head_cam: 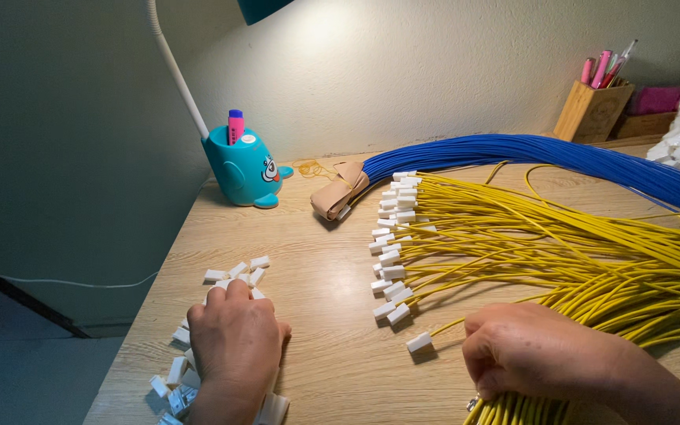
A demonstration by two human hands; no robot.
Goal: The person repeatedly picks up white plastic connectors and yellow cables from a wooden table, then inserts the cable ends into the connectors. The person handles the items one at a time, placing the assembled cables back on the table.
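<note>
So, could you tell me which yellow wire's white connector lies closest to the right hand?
The lone white connector, apart from the row, just left of the right hand.

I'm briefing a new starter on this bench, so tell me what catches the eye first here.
The mass of yellow wires tipped with white connectors fans across the wooden desk from the right, with a thick blue wire bundle arching behind it. The right hand rests on the yellow wires near the front edge, while the left hand lies on a scatter of loose white connector housings. A teal cartoon-faced lamp base stands at the back left.
</note>
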